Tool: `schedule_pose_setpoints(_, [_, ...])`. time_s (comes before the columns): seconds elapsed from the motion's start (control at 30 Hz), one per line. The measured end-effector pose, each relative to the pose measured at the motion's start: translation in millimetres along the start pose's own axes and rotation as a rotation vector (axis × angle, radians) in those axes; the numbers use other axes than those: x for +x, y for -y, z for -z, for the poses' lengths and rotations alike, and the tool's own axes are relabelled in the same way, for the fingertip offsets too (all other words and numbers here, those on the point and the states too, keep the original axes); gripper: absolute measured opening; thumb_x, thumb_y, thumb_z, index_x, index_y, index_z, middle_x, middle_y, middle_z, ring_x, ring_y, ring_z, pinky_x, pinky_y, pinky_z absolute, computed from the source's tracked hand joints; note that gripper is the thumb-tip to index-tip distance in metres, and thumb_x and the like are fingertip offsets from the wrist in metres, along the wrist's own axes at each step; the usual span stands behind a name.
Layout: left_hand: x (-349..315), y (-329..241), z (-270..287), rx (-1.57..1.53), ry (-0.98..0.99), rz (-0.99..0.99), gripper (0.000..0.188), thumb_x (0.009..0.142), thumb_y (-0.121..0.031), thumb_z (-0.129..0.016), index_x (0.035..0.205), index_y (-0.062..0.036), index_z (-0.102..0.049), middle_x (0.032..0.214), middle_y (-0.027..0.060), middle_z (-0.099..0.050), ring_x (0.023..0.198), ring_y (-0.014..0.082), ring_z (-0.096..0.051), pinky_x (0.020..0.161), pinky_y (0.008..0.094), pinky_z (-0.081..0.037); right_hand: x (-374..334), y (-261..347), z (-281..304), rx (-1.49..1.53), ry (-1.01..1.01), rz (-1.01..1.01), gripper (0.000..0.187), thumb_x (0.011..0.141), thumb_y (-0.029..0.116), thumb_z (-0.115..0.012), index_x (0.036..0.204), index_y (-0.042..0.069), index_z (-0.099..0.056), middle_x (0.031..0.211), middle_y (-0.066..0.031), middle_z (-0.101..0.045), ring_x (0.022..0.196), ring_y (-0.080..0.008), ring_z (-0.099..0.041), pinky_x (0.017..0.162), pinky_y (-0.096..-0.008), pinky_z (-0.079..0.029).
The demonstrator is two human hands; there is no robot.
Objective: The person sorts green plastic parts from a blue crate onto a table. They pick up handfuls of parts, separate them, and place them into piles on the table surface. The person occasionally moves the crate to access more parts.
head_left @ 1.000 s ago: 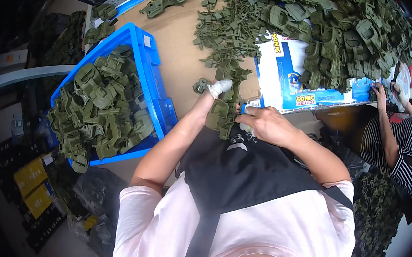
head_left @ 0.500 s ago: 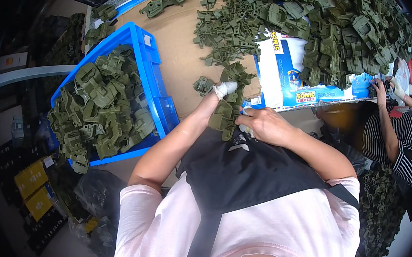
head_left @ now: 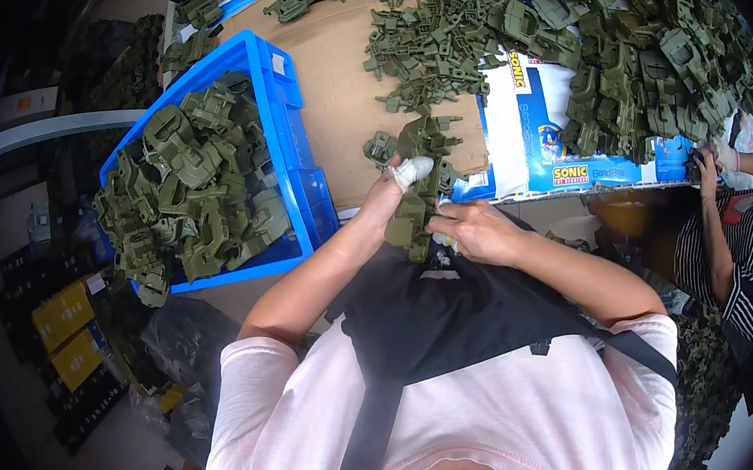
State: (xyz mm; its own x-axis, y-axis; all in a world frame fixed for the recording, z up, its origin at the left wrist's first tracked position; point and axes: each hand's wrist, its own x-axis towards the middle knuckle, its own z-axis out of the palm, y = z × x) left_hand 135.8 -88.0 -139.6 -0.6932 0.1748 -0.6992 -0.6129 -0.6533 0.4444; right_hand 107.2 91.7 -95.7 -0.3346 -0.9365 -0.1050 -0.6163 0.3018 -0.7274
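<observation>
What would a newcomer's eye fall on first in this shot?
Probably the bright blue crate at the left, heaped with olive-green parts. The large pile of similar parts at the upper right would also stand out. At the centre, the left hand, with a white wrapping on one digit, holds a green piece, and the right hand is at that piece's right side.

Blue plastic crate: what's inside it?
The blue plastic crate holds a heap of olive-green molded parts. The upper ones show; whatever lies beneath them is covered.
</observation>
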Motion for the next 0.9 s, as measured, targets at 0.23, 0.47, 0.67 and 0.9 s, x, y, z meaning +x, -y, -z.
schedule_pose_setpoints(0.23, [-39,-25,14,-0.157,-0.294,-0.192,0.041,0.084,-0.031,-0.053,0.114,-0.0044,-0.047,0.1,0.0108,-0.058,0.078,0.0258,-0.062,0.069,0.0393,-0.052,35,-70,-36,0.759,-0.161,-0.182,0.044,0.084,0.017,-0.057,0.125,0.009,-0.045,0.113,-0.012,-0.054,0.104,-0.0213,-0.051,0.084,-0.0356,-0.044])
schedule_pose_setpoints(0.47, [-37,-53,31,-0.11,-0.238,-0.439,0.033,0.089,-0.036,-0.049,0.11,-0.0103,-0.051,0.1,0.0082,-0.058,0.086,0.0234,-0.057,0.073,0.0391,-0.05,28,-71,-33,0.348,-0.173,-0.422,0.074,0.079,0.011,-0.056,0.141,0.015,-0.016,0.131,-0.0219,-0.034,0.108,-0.0321,-0.047,0.091,-0.0407,-0.039])
schedule_pose_setpoints(0.67, [-22,-27,33,0.046,-0.221,-0.521,0.048,0.09,-0.026,-0.052,0.131,-0.0115,-0.031,0.119,0.0086,-0.046,0.103,0.0238,-0.05,0.085,0.0403,-0.044,39,10,20,1.026,-0.325,-0.406,0.075,0.082,0.028,-0.061,0.139,0.01,-0.016,0.136,-0.0184,-0.032,0.12,-0.0272,-0.041,0.096,-0.037,-0.037])
schedule_pose_setpoints(0.9, [-12,-36,14,0.116,-0.18,-0.548,0.061,0.083,-0.019,-0.061,0.132,-0.0081,-0.026,0.127,0.0105,-0.038,0.111,0.023,-0.044,0.092,0.0381,-0.04,43,14,9,0.735,-0.324,-0.423,0.078,0.082,0.03,-0.06,0.141,0.013,-0.013,0.132,-0.0205,-0.037,0.118,-0.0318,-0.042,0.094,-0.0367,-0.037])
